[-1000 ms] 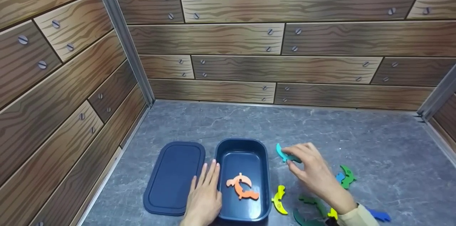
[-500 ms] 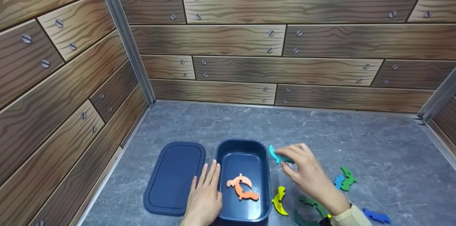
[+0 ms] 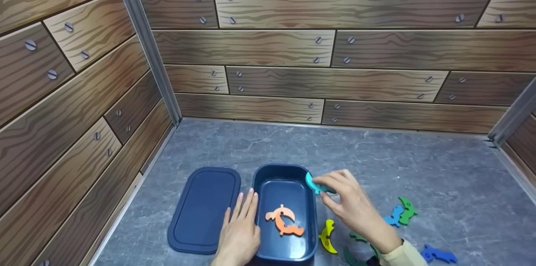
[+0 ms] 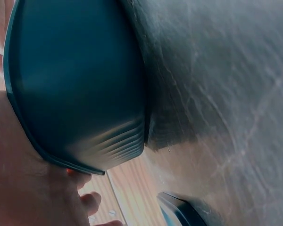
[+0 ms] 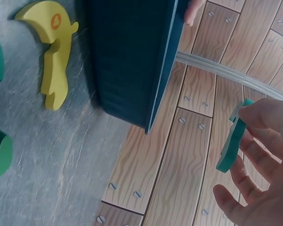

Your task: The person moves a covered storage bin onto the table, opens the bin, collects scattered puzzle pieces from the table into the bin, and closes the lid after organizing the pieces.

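Between your right hand's (image 3: 356,209) thumb and fingertips (image 3: 324,182) sits a teal piece (image 3: 312,183), pinched by one end; the other fingers curl loosely and carry nothing. Its long axis runs out leftward from the fingers, so the free end already overhangs the box's (image 3: 312,215) right rim at the far corner. From the right wrist view the piece (image 5: 232,139) hangs above and clear of the box wall (image 5: 132,61), touching nothing but your fingers. The box's open inside lies left of and below your fingertips, and your right hand is the nearer one to that corner.

Your left hand (image 3: 239,232) lies flat with straight fingers against the box's left wall, gripping nothing.

Inside the box, two orange pieces (image 3: 284,220) lie interlocked on the floor, nearer you than the teal piece. Left of the box the lid (image 3: 203,209) lies flat. Right of the box, a yellow piece (image 3: 328,236) lies just beside the wall, with green pieces (image 3: 407,209) and blue pieces (image 3: 437,254) farther out.
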Tool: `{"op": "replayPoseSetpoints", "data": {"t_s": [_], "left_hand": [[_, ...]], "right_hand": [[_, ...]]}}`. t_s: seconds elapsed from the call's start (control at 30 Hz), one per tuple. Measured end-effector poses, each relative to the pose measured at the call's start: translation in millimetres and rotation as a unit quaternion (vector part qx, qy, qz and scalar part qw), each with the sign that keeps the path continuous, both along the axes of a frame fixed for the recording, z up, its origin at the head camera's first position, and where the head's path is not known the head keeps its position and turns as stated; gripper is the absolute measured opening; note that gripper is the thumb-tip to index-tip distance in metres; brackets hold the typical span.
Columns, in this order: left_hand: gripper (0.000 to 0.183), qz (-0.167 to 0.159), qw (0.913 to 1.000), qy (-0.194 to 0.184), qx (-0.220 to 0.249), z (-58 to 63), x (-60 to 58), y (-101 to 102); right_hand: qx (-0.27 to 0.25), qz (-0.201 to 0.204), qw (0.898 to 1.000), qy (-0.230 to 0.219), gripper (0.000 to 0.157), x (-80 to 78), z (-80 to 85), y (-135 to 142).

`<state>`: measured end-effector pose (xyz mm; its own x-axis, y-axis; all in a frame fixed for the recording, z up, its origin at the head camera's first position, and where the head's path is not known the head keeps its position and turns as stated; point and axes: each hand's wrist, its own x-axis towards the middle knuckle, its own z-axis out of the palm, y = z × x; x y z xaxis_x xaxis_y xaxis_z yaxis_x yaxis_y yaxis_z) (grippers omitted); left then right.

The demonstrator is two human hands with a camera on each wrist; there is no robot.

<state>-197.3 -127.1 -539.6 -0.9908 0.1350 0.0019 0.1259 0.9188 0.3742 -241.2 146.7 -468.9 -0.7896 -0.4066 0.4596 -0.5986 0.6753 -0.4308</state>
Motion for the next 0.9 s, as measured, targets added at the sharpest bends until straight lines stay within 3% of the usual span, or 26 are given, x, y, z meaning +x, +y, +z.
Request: {"op": "replayPoseSetpoints", "data": {"t_s": [0.43, 0.9], "left_hand": [[0.067, 0.01, 0.9999, -0.004, 0.004, -1.3, -1.5, 1.1], [0.068, 0.013, 0.9997, -0.021, 0.002, -2.0, -3.1, 0.8]], "right_hand": [[-0.016, 0.032, 0.999, -0.005, 0.037, 2.8, -3.5, -15.3], [-0.017, 0.097, 0.995, -0.013, 0.032, 6.6, -8.5, -40.7]]}}
